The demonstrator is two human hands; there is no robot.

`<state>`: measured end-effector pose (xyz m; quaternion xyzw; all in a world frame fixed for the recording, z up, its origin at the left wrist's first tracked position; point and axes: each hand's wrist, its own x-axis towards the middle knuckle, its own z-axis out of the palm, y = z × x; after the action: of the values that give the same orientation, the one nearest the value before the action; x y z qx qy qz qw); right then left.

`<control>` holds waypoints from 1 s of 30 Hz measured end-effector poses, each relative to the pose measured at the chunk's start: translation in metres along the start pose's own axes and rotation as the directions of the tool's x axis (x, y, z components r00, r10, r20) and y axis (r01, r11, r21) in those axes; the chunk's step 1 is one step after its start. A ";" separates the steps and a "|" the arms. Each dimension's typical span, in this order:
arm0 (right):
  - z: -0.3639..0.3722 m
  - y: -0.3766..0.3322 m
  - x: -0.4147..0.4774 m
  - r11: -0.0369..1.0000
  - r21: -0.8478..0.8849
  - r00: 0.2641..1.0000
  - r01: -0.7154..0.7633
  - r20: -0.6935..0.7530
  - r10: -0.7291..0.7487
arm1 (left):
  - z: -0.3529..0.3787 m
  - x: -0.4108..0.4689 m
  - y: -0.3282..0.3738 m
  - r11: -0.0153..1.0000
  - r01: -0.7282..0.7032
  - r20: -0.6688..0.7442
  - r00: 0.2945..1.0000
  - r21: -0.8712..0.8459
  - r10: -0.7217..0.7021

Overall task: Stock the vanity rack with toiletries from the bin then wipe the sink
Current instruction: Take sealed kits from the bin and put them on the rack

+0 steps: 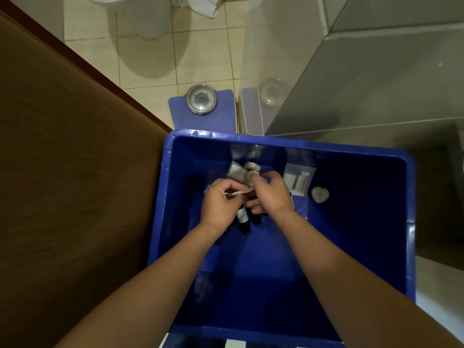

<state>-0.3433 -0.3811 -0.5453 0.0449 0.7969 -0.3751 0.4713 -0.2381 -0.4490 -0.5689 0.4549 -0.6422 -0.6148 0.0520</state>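
Note:
Both my hands reach down into a deep blue plastic bin (391, 222). My left hand (218, 204) pinches a thin white item, and under it lie two small dark bottles (244, 219). My right hand (270, 192) grips small toiletries: a grey sachet (236, 173) and round white pieces (252, 167) stick out above its fingers. A clear packet with white items (297, 180) and a heart-shaped white soap (320, 194) lie on the bin floor to the right. The vanity rack and the sink are out of view.
A brown wooden door (75, 172) stands to the left of the bin. Beyond the bin a blue bathroom scale (202, 106) lies on the beige tiled floor. A glass partition (276, 71) and grey wall tiles rise at the right. A toilet base shows at the top.

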 end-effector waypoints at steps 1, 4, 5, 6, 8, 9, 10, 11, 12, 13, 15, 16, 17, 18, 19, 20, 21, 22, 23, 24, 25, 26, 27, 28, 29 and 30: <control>0.000 -0.002 -0.001 0.999 0.025 0.999 -0.033 0.013 0.033 | -0.001 -0.001 0.002 1.000 -0.004 0.002 1.000 0.009 0.004; -0.001 -0.005 -0.003 0.993 0.061 0.995 -0.097 0.037 0.094 | -0.005 0.001 0.005 1.000 0.020 0.039 0.999 0.015 -0.020; -0.002 -0.005 -0.002 0.995 0.046 0.996 -0.090 0.022 0.089 | -0.007 0.001 0.006 0.999 0.035 0.060 0.998 0.016 -0.036; -0.002 -0.004 -0.002 0.997 0.020 0.997 -0.075 -0.006 0.076 | -0.007 0.002 0.007 0.999 0.047 0.079 0.996 0.020 -0.048; -0.002 0.000 0.000 0.998 -0.049 0.997 -0.037 -0.070 0.033 | -0.009 0.005 0.008 0.998 0.056 0.086 0.995 0.035 -0.059; -0.002 0.002 0.001 0.997 -0.075 0.996 -0.024 -0.090 0.017 | -0.009 0.008 0.008 0.997 0.055 0.067 0.996 0.052 -0.059; -0.002 0.004 0.001 0.996 -0.086 0.995 -0.020 -0.097 0.011 | -0.009 0.012 0.007 0.996 0.053 0.039 0.998 0.075 -0.056; -0.002 0.006 0.001 0.996 -0.085 0.995 -0.015 -0.096 0.006 | -0.008 0.017 0.004 0.994 0.053 0.010 0.998 0.100 -0.055; -0.002 0.009 0.001 0.997 -0.083 0.996 -0.011 -0.094 0.003 | -0.008 0.022 0.002 0.991 0.064 -0.015 0.998 0.118 -0.063; -0.002 0.012 0.002 0.997 -0.080 0.996 -0.006 -0.093 -0.001 | -0.007 0.027 -0.001 0.987 0.079 -0.033 0.997 0.138 -0.075; -0.001 0.017 0.004 0.998 -0.068 0.995 -0.004 -0.103 -0.003 | -0.006 0.036 -0.006 0.975 0.099 -0.054 0.994 0.201 -0.090; -0.001 0.019 0.006 0.998 -0.058 0.994 -0.005 -0.112 -0.002 | -0.006 0.040 -0.009 0.967 0.111 -0.067 0.993 0.230 -0.098; 0.000 0.022 0.008 0.999 -0.045 0.993 -0.004 -0.119 -0.002 | -0.005 0.044 -0.011 0.960 0.122 -0.080 0.991 0.250 -0.105; 0.001 0.023 0.010 1.000 -0.030 0.992 -0.003 -0.125 -0.001 | -0.004 0.048 -0.014 0.956 0.133 -0.091 0.989 0.263 -0.112; 0.001 0.025 0.013 1.000 -0.013 0.992 -0.001 -0.128 -0.001 | -0.003 0.052 -0.016 0.951 0.142 -0.098 0.988 0.276 -0.120; 0.002 0.026 0.015 1.000 -0.001 0.991 0.004 -0.133 -0.004 | -0.002 0.055 -0.018 0.946 0.143 -0.100 0.988 0.289 -0.119; 0.003 0.028 0.017 1.000 0.008 0.990 0.010 -0.141 -0.009 | 0.000 0.059 -0.021 0.941 0.136 -0.099 0.989 0.309 -0.110; 0.003 0.030 0.019 1.000 0.015 0.989 0.014 -0.151 -0.012 | 0.001 0.062 -0.024 0.935 0.127 -0.095 0.990 0.330 -0.101; 0.003 0.032 0.021 1.000 0.026 0.987 0.017 -0.161 -0.012 | 0.002 0.064 -0.026 0.930 0.125 -0.088 0.991 0.345 -0.100; 0.003 0.034 0.023 0.999 0.036 0.986 0.017 -0.167 -0.011 | 0.003 0.065 -0.028 0.926 0.128 -0.078 0.991 0.354 -0.107; 0.003 0.036 0.024 0.999 0.044 0.985 0.018 -0.171 -0.010 | 0.004 0.066 -0.028 0.922 0.136 -0.068 0.990 0.362 -0.120; 0.003 0.037 0.024 0.999 0.049 0.985 0.017 -0.173 -0.008 | 0.004 0.066 -0.029 0.918 0.145 -0.062 0.989 0.369 -0.131; 0.003 0.039 0.025 0.998 0.056 0.985 0.017 -0.174 -0.007 | 0.004 0.065 -0.029 0.914 0.152 -0.062 0.988 0.376 -0.138; 0.002 0.040 0.025 0.998 0.064 0.985 0.017 -0.174 -0.006 | 0.004 0.064 -0.029 0.913 0.152 -0.067 0.988 0.379 -0.137; 0.002 0.041 0.025 0.997 0.072 0.985 0.020 -0.175 -0.007 | 0.005 0.063 -0.028 0.913 0.149 -0.073 0.989 0.379 -0.131; 0.001 0.041 0.025 0.997 0.075 0.985 0.025 -0.175 -0.012 | 0.005 0.062 -0.027 0.918 0.143 -0.078 0.989 0.369 -0.123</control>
<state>-0.3387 -0.3595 -0.5879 0.0883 0.8204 -0.4046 0.3943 -0.2627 -0.4808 -0.6234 0.5152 -0.7135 -0.4710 -0.0603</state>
